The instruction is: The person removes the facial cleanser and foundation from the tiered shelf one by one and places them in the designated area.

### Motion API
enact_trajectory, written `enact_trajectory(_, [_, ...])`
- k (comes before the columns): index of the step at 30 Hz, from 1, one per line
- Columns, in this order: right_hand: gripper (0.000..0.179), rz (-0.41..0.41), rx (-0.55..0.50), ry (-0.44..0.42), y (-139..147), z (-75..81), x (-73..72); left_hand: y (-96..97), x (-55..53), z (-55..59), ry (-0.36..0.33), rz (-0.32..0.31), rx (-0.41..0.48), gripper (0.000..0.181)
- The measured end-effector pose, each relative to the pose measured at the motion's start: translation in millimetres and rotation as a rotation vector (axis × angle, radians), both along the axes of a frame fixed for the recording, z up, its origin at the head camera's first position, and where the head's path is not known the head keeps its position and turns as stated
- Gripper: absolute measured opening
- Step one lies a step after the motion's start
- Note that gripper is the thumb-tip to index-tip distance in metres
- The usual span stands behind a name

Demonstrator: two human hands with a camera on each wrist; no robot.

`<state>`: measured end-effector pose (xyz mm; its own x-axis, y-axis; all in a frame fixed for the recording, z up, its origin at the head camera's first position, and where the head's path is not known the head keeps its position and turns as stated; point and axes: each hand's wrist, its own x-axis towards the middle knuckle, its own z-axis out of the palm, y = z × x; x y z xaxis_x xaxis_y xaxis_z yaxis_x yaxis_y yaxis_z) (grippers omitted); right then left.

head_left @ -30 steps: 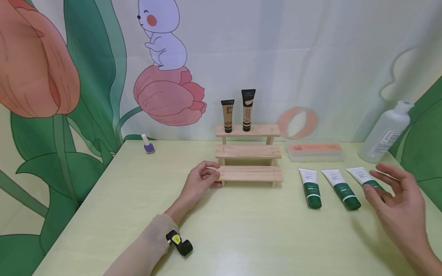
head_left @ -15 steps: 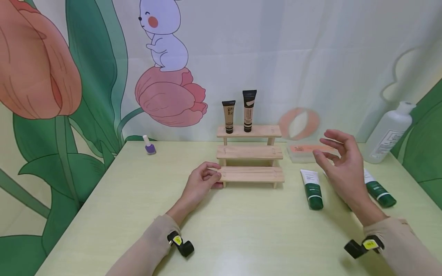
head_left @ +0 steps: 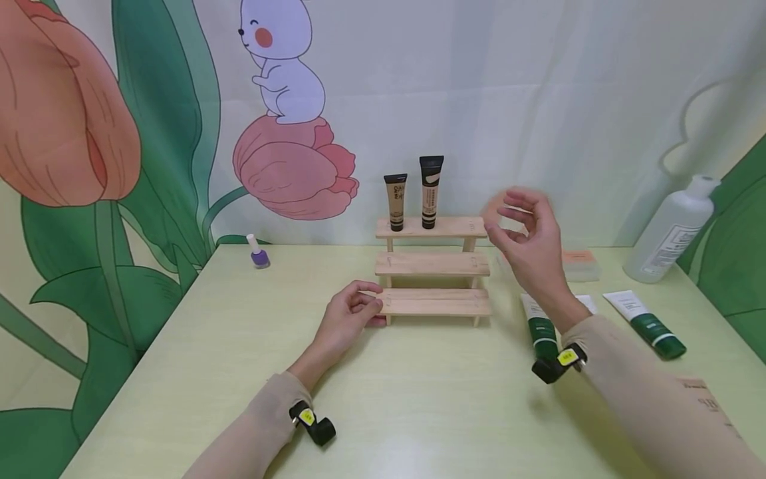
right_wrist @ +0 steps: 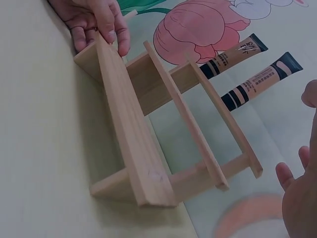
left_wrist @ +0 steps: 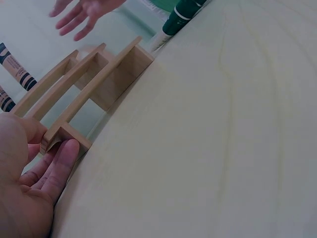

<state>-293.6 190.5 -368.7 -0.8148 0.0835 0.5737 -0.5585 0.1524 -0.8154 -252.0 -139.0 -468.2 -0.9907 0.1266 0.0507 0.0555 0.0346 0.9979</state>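
A three-step wooden display stand [head_left: 433, 265] stands on the table. My left hand [head_left: 349, 308] pinches the left end of its lowest step, thumb and fingers around the board's end in the left wrist view. Two small black-capped makeup tubes stand on the top step: a shorter tan tube [head_left: 396, 203] at left and a taller tube [head_left: 429, 193] beside it. My right hand [head_left: 529, 243] is raised next to the top step's right end, fingers loosely bent and holding nothing. Its fingers [right_wrist: 291, 173] show at the edge of the right wrist view, apart from the stand.
Green-and-white squeeze tubes lie at right, one tube [head_left: 649, 326] in full view, others partly behind my right arm. Behind them are a clear plastic box [head_left: 580, 266] and a white bottle [head_left: 673, 229]. A purple nail polish bottle [head_left: 259, 256] stands at the back left.
My right hand has moved left from above the squeeze tubes to beside the stand's top step. My left hand keeps its grip on the lowest step; the stand stays in place.
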Motion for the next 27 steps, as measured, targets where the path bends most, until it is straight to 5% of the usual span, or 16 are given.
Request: enact_trajectory(27, [0.061, 0.088, 0.02, -0.079, -69.5, 5.7, -49.8, -1.9, -0.8, -1.3, -0.006, -0.006, 0.019, 0.025])
